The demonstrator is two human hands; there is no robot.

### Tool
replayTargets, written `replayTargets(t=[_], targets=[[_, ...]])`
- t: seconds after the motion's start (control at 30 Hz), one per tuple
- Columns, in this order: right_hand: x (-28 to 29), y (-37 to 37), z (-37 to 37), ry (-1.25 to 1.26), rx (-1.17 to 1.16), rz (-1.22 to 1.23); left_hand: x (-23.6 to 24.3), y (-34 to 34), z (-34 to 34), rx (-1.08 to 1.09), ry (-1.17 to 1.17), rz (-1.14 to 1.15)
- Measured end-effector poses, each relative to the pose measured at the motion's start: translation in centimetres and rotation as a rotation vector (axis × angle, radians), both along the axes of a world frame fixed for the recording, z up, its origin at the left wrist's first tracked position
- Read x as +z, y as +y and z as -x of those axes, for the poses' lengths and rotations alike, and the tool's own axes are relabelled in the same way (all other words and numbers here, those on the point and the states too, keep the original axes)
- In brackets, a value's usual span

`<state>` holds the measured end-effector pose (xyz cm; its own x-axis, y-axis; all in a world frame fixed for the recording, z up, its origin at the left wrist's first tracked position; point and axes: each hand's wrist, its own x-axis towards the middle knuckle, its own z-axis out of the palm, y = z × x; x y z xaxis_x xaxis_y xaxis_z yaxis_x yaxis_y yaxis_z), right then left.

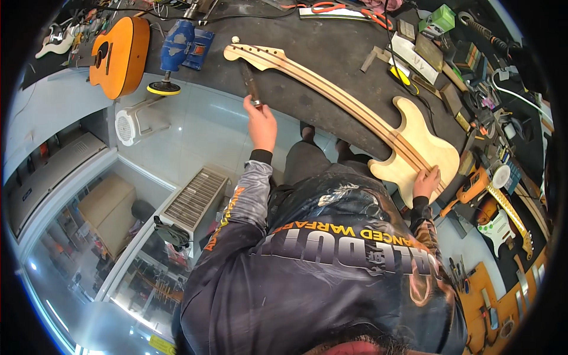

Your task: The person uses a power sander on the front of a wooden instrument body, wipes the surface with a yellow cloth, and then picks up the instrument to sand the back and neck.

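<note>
An unpainted electric guitar (pixel 331 89) of pale wood, with dark stripes along its length, lies across the dark workbench. Its headstock is at the far left and its body near the right. My left hand (pixel 262 125) is closed around the handle of a dark file (pixel 251 83). The file's blade points away from me, with its tip at or just below the headstock; whether they touch is unclear. My right hand (pixel 426 182) lies on the lower end of the guitar body, fingers apart on the wood.
An orange acoustic guitar (pixel 120 57) leans at the bench's left end, beside a blue vise (pixel 177 44) and a yellow-edged disc pad (pixel 164 88). Wood blocks, a green box (pixel 436 21) and cables crowd the right side. A white stool (pixel 131 125) stands below.
</note>
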<state>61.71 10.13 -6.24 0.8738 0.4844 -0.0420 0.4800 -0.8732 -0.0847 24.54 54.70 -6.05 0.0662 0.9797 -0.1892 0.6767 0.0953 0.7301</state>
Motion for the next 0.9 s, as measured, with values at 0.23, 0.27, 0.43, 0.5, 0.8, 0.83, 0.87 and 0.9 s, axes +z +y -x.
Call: replayTargets(t=[0.23,0.27,0.43,0.5,0.8,0.83,0.87,0.9], targets=[[6.4,14.0,4.2,0.165,0.547,-0.16,1.1,-3.9,7.5,0.075,0.141,0.046],[6.9,16.4,5.1,0.195,0.604,-0.199,1.2,-4.8,8.7,0.077,0.127,0.046],[4.8,23.7,8.4,0.287,0.64,-0.195,5.0,-9.6,14.2,0.104,0.037,0.056],[3.6,24.8,9.2,0.254,0.608,-0.181,7.2,-8.0,14.0,0.118,0.021,0.077],[2.8,26.1,9.8,0.184,0.636,-0.18,9.7,19.6,-1.8,-0.887,0.382,-0.737],[2.7,25.8,10.0,0.185,0.652,-0.227,9.8,21.7,-4.2,-0.984,0.379,-0.79],[3.0,25.8,10.4,0.177,0.641,-0.254,9.3,23.7,-5.6,-1.037,0.409,-0.786],[3.3,25.6,10.7,0.164,0.624,-0.279,8.7,25.5,-7.2,-1.095,0.434,-0.786]])
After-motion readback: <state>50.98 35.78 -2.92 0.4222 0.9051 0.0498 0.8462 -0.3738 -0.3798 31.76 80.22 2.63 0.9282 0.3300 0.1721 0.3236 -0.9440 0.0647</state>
